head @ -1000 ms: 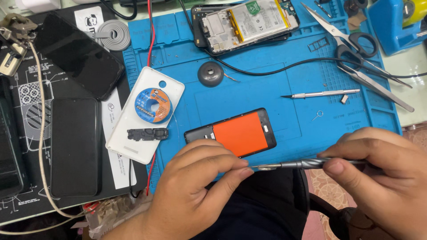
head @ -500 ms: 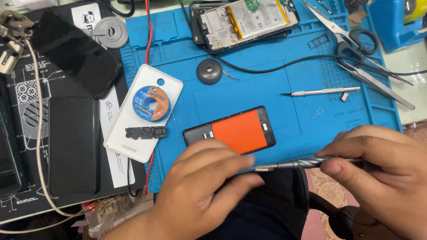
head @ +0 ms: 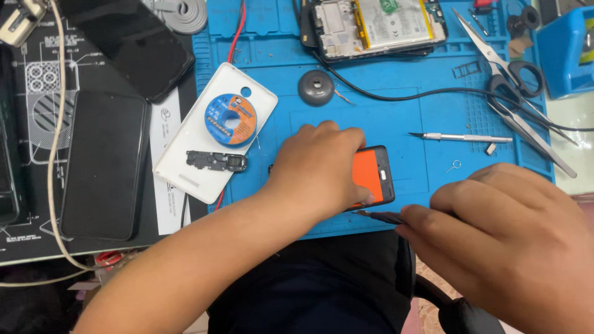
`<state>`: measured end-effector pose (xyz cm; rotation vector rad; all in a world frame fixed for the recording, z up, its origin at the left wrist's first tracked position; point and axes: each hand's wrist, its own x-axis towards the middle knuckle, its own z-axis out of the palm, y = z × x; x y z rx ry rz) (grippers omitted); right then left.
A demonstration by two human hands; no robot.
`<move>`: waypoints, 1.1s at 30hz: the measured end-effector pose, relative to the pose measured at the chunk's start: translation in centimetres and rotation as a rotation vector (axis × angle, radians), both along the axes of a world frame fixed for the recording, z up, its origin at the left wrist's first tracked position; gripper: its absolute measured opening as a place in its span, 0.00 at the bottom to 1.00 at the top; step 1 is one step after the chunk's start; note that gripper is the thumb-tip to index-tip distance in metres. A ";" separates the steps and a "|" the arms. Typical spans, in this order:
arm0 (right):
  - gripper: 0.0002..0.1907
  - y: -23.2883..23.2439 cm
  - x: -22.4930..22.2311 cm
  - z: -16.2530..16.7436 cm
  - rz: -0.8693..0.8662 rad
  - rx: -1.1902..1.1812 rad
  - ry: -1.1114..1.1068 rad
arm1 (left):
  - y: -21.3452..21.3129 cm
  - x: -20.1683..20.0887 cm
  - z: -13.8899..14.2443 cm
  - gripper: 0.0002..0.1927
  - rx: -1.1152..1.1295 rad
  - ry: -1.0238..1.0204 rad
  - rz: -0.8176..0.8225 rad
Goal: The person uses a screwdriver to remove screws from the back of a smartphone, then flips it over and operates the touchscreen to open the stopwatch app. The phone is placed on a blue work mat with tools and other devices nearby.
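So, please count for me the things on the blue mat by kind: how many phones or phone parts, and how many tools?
Phones with an orange face, under the left hand: 1
Opened phones showing the battery: 1
White back covers: 1
Scissors: 1
Tweezers: 1
Craft knives: 1
Total: 6
The right hand holds one more thin tool.

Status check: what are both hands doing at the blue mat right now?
Left hand flat on the orange phone, pinning it to the blue mat. Right hand gripping a thin metal tool, tip beside the phone's lower edge. Nothing between them.
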<state>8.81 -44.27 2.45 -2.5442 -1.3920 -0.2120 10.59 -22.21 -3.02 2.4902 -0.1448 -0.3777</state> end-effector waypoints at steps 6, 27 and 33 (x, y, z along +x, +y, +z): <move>0.10 2.5 0.9 0.6 0.071 -0.026 0.007 | 0.2 0.9 0.8 0.33 0.029 0.033 -0.029; 0.12 3.8 2.1 0.7 0.215 -0.379 0.105 | 1.9 1.6 0.4 0.34 -0.001 0.096 -0.130; 0.11 4.3 1.5 0.4 0.193 -0.487 0.009 | 2.1 1.4 0.5 0.33 -0.023 0.111 -0.115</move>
